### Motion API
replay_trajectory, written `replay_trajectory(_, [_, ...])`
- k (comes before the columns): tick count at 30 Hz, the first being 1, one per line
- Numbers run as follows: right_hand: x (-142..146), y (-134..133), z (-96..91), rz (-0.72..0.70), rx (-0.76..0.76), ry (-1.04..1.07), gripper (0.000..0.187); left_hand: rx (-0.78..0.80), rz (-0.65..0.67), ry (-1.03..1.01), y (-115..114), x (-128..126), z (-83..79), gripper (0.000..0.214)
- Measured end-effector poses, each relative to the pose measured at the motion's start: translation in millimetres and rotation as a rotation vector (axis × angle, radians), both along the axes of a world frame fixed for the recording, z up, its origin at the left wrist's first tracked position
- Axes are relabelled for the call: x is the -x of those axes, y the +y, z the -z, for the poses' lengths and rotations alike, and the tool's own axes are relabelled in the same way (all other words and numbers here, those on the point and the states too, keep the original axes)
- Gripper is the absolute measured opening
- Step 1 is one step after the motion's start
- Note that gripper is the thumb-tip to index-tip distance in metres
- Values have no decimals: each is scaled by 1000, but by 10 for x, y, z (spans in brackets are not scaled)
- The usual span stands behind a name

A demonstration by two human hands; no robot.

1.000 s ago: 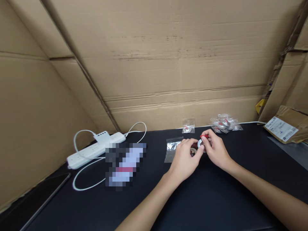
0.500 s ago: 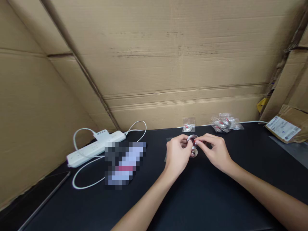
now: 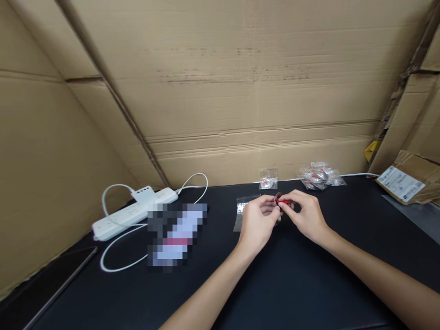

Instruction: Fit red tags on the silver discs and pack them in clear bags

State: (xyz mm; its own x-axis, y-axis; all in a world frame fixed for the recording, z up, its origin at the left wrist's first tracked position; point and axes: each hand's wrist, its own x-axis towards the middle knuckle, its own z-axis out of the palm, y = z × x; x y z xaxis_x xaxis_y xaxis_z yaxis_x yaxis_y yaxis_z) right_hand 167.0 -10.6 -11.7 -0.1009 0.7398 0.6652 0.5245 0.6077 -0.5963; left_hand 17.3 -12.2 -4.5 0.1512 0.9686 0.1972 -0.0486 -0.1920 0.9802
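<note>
Near the back of the black table, my left hand (image 3: 257,220) is closed on the edge of a small round metal disc (image 3: 277,196), shaped like a finger cymbal. The disc is turned nearly edge-on and partly hidden by fingers. My right hand (image 3: 307,214) is close beside it, its thumb and fingertips pinching a red cord (image 3: 283,201) at the disc. Part of a second metal disc (image 3: 278,220) shows just below the fingers. An opened clear plastic bag (image 3: 239,213) lies on the table, partly behind my left hand.
Behind my hands lie a bagged disc (image 3: 266,182) and a pile of similar bags (image 3: 319,176). To the left are a white power strip (image 3: 120,220) with looping cables and a pixelated object (image 3: 182,236). A cardboard package (image 3: 409,176) lies right. Cardboard walls (image 3: 254,101) enclose the table.
The metal disc has turned from facing me to nearly edge-on. My left hand has shifted slightly right, uncovering more of the clear bag. More red cord shows at my right fingertips.
</note>
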Motion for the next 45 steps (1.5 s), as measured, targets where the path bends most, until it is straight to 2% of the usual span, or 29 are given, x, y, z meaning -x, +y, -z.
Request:
replay_trajectory(6, [11,-6,-17,17,19,-15,9,-74,24,0,-6,-6,27,22])
replay_trajectory(17, [10,-30,-26,70,76,57,9,-158,-39,98,-83,-57,-12,26])
replay_trajectory(21, [4,-14,18,64,98,108,9,-119,-12,74,-84,-62,-7,29])
replay_trajectory(25, [10,10,73,48,125,206,10,-10,28,-22,-63,-54,-3,27])
replay_trajectory(27, [9,3,60,49,87,183,10,52,58,-112,-52,-42,-23,24])
replay_trajectory(31, [-6,-44,-19,55,-61,3,11,114,113,-299,-35,-3,-85,17])
replay_trajectory(39, [-11,-67,8,-51,-205,-185,20,151,56,-275,-5,31,-52,23])
replay_trajectory(42, [-3,-67,4,-52,-227,-161,19,126,60,-307,-16,17,-53,27])
replay_trajectory(45, [4,-68,-15,-45,-168,-43,16,140,55,-339,-34,9,-62,29])
